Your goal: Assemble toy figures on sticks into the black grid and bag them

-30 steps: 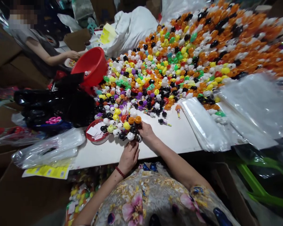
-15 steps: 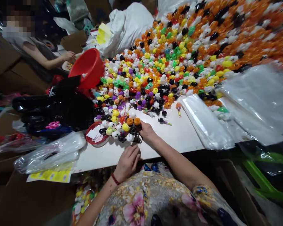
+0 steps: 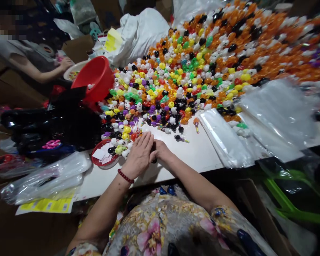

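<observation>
White bench (image 3: 193, 153), front edge: I see left hand (image 3: 138, 155) flattened beside multicoloured plastic figures (image 3: 120, 149), right hand (image 3: 161, 151) curled against it, hold hidden; yellow-white sheet's (image 3: 46, 206) print unreadable.

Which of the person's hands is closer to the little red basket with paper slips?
Left. The left hand is right of the red basket; the right hand is farther right, beyond the left one.

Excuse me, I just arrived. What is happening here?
One person's left hand covers part of a cluster of small toys at the table; the right hand is beside it. A red basket with paper slips stands to their left, and a toy pile lies beyond. Farther back, another person's hand is near a white dish.
</observation>
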